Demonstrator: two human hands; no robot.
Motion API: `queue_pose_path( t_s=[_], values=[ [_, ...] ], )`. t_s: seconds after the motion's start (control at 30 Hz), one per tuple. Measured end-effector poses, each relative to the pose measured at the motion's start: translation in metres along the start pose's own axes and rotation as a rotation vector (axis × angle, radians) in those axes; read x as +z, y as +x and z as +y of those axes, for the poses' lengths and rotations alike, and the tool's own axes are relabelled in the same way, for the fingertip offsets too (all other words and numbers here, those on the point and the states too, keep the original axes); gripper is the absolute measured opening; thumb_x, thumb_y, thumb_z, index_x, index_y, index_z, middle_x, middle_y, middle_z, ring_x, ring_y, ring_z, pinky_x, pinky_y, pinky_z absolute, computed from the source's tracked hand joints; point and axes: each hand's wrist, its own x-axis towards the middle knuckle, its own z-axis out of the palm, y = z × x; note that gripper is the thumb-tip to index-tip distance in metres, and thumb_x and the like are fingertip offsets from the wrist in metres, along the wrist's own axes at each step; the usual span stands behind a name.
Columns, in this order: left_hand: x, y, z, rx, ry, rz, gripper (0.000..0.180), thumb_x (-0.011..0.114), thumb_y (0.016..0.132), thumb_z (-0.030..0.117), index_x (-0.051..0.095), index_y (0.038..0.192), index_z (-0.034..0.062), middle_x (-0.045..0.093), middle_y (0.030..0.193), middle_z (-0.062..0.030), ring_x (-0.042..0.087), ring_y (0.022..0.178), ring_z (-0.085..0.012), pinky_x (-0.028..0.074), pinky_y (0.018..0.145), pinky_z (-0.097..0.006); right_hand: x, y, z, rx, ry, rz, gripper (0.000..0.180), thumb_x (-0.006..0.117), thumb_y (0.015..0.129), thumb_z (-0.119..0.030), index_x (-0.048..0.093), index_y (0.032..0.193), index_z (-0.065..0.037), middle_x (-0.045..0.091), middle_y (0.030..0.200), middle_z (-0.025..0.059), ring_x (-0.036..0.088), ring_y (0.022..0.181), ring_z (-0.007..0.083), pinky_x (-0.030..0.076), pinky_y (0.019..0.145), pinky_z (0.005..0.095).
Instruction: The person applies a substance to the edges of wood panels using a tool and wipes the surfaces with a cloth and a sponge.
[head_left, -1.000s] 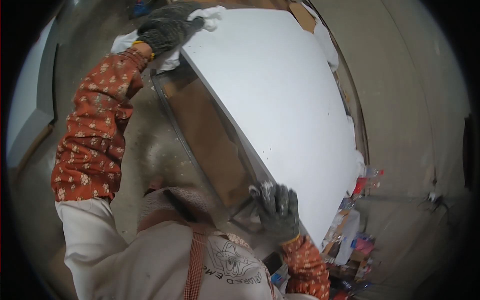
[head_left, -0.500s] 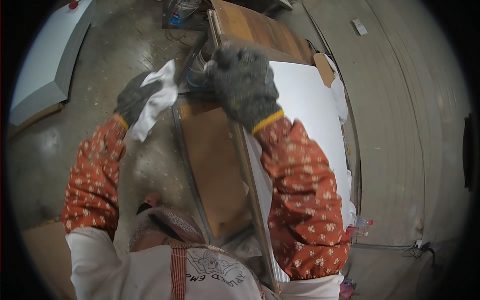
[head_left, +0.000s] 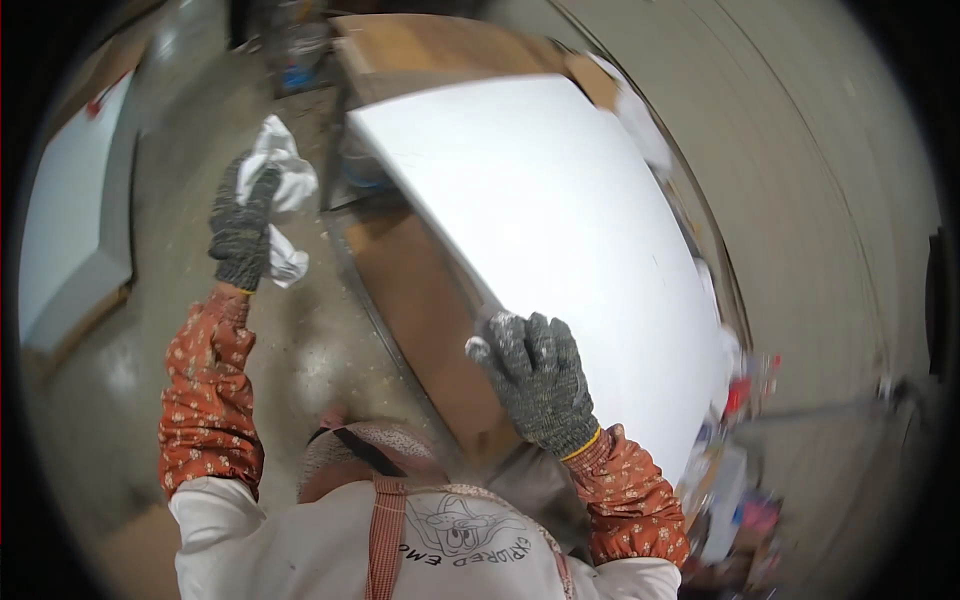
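Note:
My left hand [head_left: 240,222], in a dark grey knit glove, is closed round a crumpled white cloth [head_left: 285,180] that hangs above the floor, left of the stack. My right hand [head_left: 540,385], gloved the same way, lies at the left edge of a large white board [head_left: 560,220]. Its fingers are stretched out and apart, and the glove's tips look whitened. Whether the palm presses on the board I cannot tell. The white board lies flat on top of the stack, with a faint small mark on its surface.
Brown board [head_left: 420,310] shows low beside the stack, within a dark metal frame. Wood-coloured boards [head_left: 450,45] lie beyond the white one. Another pale stack [head_left: 75,210] stands far left. Mixed clutter [head_left: 740,500] lies at the lower right, beside a grey wall [head_left: 800,180].
My right hand has moved back toward my body along the board's left edge, and its fingers have spread. My left hand still holds the cloth. The view has shifted somewhat.

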Motion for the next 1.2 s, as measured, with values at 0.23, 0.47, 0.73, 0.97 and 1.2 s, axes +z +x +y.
queue_pose_path(
  t_s=[0.23, 0.47, 0.73, 0.97, 1.2],
  values=[
    [0.026, 0.004, 0.086, 0.373, -0.294, -0.269, 0.04, 0.053, 0.09, 0.016, 0.048, 0.127, -0.0001, 0.056, 0.12, -0.0128, 0.054, 0.107, -0.0232, 0.044, 0.091, -0.034, -0.043, -0.122, -0.091, 0.841, 0.314, -0.023, 0.042, 0.059, 0.082, -0.025, 0.052, 0.124, -0.021, 0.049, 0.117, 0.0107, 0.048, 0.103, 0.0314, 0.041, 0.09, 0.0498],
    [0.021, -0.139, 0.233, 1.051, -0.191, -0.478, 0.04, 0.061, 0.082, 0.005, 0.053, 0.12, -0.0038, 0.058, 0.118, -0.0186, 0.053, 0.111, -0.0344, 0.039, 0.097, -0.041, -0.122, -0.33, -0.165, 1.315, -0.16, -0.296, 0.043, 0.059, 0.084, -0.025, 0.051, 0.125, -0.019, 0.046, 0.129, 0.0109, 0.045, 0.115, 0.0346, 0.038, 0.095, 0.0504],
    [-0.028, -0.237, 0.357, 1.678, -0.249, -0.7, 0.039, 0.06, 0.081, 0.01, 0.057, 0.12, 0.0057, 0.057, 0.12, -0.0158, 0.053, 0.112, -0.0325, 0.04, 0.097, -0.045, -0.179, -0.27, -0.237, 1.808, 0.136, 0.251, 0.031, 0.057, 0.077, -0.015, 0.061, 0.107, -0.014, 0.057, 0.113, 0.0111, 0.051, 0.11, 0.0312, 0.042, 0.092, 0.0433],
    [-0.052, -0.267, 0.402, 1.793, -0.262, -0.866, 0.037, 0.05, 0.087, 0.011, 0.055, 0.123, 0.0074, 0.057, 0.12, -0.0145, 0.05, 0.115, -0.0307, 0.038, 0.1, -0.042, -0.248, -0.231, -0.277, 1.841, -0.094, 0.174, 0.039, 0.061, 0.078, -0.03, 0.058, 0.117, -0.027, 0.049, 0.128, 0.0056, 0.049, 0.115, 0.0293, 0.044, 0.089, 0.045],
    [-0.047, -0.243, 0.432, 1.629, -0.868, -1.156, 0.044, 0.058, 0.077, 0.0, 0.055, 0.121, 0.0006, 0.058, 0.121, -0.0153, 0.052, 0.114, -0.034, 0.04, 0.097, -0.042, -0.199, -0.237, -0.299, 2.026, 0.08, 0.154, 0.046, 0.061, 0.08, -0.038, 0.054, 0.123, -0.024, 0.046, 0.131, 0.0071, 0.048, 0.115, 0.0314, 0.043, 0.091, 0.0446]
  ],
)
